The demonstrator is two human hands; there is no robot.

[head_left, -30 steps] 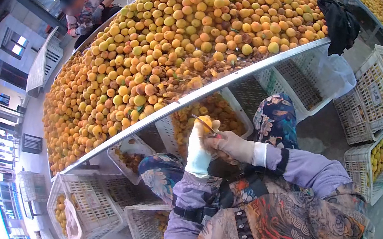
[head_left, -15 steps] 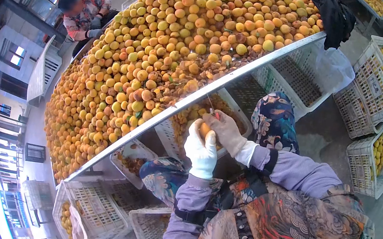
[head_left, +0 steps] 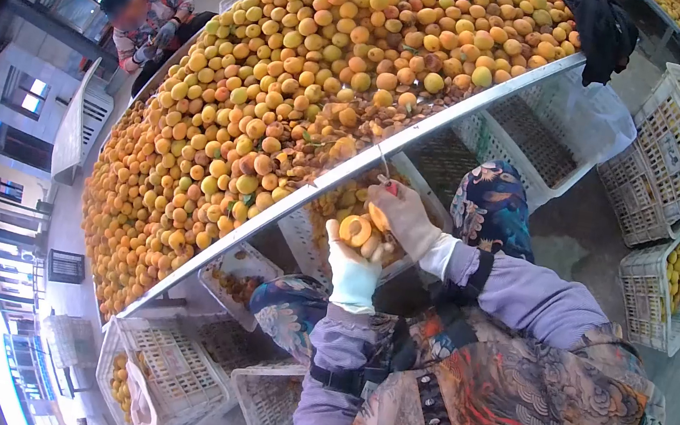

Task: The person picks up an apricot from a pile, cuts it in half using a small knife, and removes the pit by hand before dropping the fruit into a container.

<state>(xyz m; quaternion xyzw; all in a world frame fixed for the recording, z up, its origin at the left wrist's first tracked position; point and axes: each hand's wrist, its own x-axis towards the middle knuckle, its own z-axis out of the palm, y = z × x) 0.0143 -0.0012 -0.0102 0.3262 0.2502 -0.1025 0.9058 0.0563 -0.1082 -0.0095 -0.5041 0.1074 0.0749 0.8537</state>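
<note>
My left hand (head_left: pixel 352 269), in a white glove, holds an apricot half (head_left: pixel 355 230) with its cut face and pit showing. Just to its right, my right hand (head_left: pixel 402 217), in a paler worn glove, grips a small knife with a red handle (head_left: pixel 393 189). Another apricot half (head_left: pixel 377 216) sits at the fingers of my right hand. Both hands are over a crate of cut fruit (head_left: pixel 315 253), below the metal edge (head_left: pixel 308 193) of a table heaped with apricots (head_left: pixel 257 117).
Across the heap at the upper left sits a co-worker (head_left: pixel 153 22). Crates of yellow fruit (head_left: pixel 675 144) are stacked at the right. More crates (head_left: pixel 168 363) stand at the lower left. A black cloth (head_left: pixel 600 31) hangs over the table's far right corner.
The whole apricot in my left hand is now split into halves, and my hands have moved slightly apart. The co-worker's hands have come up and together.
</note>
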